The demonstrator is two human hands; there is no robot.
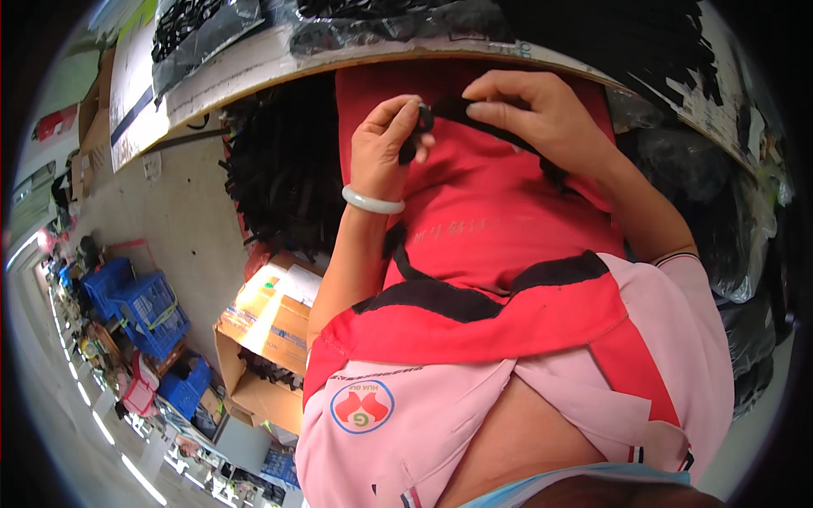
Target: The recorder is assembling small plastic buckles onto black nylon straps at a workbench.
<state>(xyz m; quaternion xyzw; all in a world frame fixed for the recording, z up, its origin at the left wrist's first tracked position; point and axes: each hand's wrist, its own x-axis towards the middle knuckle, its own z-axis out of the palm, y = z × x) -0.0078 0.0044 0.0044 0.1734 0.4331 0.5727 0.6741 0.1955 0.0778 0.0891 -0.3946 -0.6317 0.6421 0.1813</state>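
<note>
My left hand [385,144], with a pale bangle at the wrist, is raised over my lap. Its thumb and fingers pinch a small black looped piece [425,118], and more black material shows under the palm. Across from it, my right hand [542,114] is curled, thumb and forefinger curved toward each other. A black strap [500,133] runs beneath its thumb and down past the palm; the fingers seem closed round it, though the hand partly hides the grip. Behind both hands lies the red apron [483,212] over my lap.
Ahead, the worktable edge [279,68] curves across, bearing plastic bags [212,46] and black strips [618,42]. A heap of black strips [275,169] hangs below at left. An open cardboard box [262,330], blue crates [152,313] and dark plastic bags [703,195] stand around me.
</note>
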